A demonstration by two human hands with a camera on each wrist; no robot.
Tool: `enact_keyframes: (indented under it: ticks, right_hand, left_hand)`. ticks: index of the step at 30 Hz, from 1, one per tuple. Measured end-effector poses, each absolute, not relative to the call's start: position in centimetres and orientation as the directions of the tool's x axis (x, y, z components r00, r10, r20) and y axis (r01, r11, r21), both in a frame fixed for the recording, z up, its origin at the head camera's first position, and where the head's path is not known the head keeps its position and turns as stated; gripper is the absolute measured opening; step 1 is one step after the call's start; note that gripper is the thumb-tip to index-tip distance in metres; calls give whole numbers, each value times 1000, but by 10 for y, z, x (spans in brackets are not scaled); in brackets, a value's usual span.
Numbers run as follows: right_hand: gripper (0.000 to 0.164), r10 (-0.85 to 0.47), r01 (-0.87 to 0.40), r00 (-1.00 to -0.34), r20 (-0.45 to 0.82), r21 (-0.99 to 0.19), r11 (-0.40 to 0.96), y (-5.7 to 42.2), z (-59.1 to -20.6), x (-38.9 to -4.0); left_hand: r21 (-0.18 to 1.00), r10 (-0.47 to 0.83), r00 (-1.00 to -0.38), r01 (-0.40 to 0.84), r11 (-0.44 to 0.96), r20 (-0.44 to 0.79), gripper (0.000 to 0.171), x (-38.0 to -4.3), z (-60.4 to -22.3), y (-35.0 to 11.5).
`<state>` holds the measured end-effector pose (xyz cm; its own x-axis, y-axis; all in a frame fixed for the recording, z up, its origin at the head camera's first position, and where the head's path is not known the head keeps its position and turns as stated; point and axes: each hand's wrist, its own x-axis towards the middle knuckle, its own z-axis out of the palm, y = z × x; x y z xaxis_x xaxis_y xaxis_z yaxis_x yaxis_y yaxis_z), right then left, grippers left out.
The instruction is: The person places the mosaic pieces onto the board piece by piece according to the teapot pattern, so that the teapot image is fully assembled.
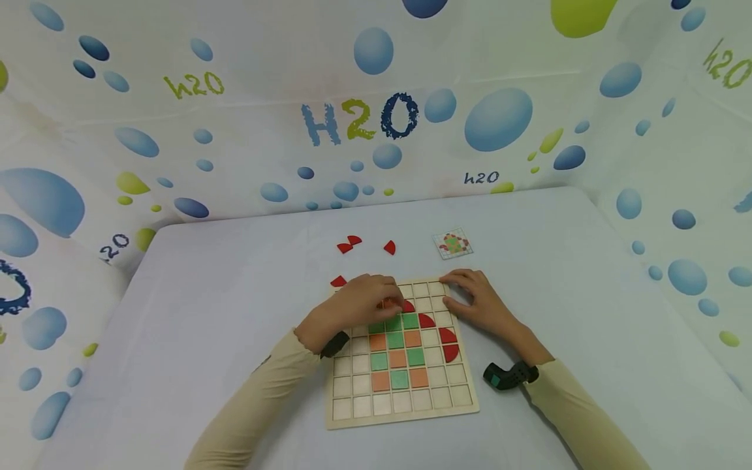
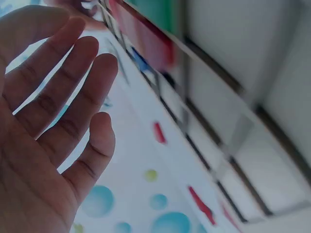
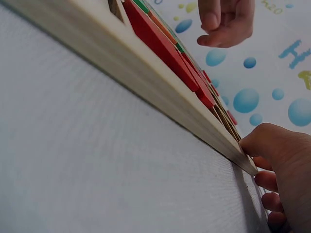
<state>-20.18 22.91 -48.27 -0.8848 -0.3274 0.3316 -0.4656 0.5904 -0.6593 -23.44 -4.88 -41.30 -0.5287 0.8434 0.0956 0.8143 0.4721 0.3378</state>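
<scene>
A wooden grid board (image 1: 401, 421) lies on the table, with green and orange square tiles (image 1: 397, 358) and red quarter-circle pieces (image 1: 450, 353) in its cells. My left hand (image 1: 365, 301) is over the board's upper part and hides several cells. Its fingers are loosely bent, and I see no piece between them in the left wrist view (image 2: 53, 97). With thumb and fingers my right hand (image 1: 482, 303) holds the board's upper right corner. The right wrist view shows the thumb (image 3: 267, 141) at the rim and the other fingers bent outside it.
Loose red quarter-circle pieces (image 1: 344, 248) lie behind the board, one of them (image 1: 339, 281) close to its upper left corner. A small pattern card (image 1: 453, 243) lies at the back right. A printed sheet (image 1: 376, 163) hangs behind the white table (image 1: 235, 313).
</scene>
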Motion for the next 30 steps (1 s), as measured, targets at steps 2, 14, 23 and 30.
enact_keyframes:
  ticks: [2,14,23,30]
  right_hand:
    - [38,-325,-467,-884,336,-660,588,229,-484,-202]
    - [38,-317,-454,-891,325,-665,593,228,-484,-198]
    - [38,-318,-457,-889,329,-659,598,226,-486,-197]
    - [38,-315,-448,-894,319,-668,594,226,-486,-196]
  left_hand:
    - [361,826,-558,790,496,87,12,-239,-417,-55]
    - [392,703,-711,653,648,20,17,-253,-418,-91]
    - [359,626,-779,594,720,34,16,-263,-413,-119]
    - [367,628,-777,571,734,-49,28,-269,-418,-133]
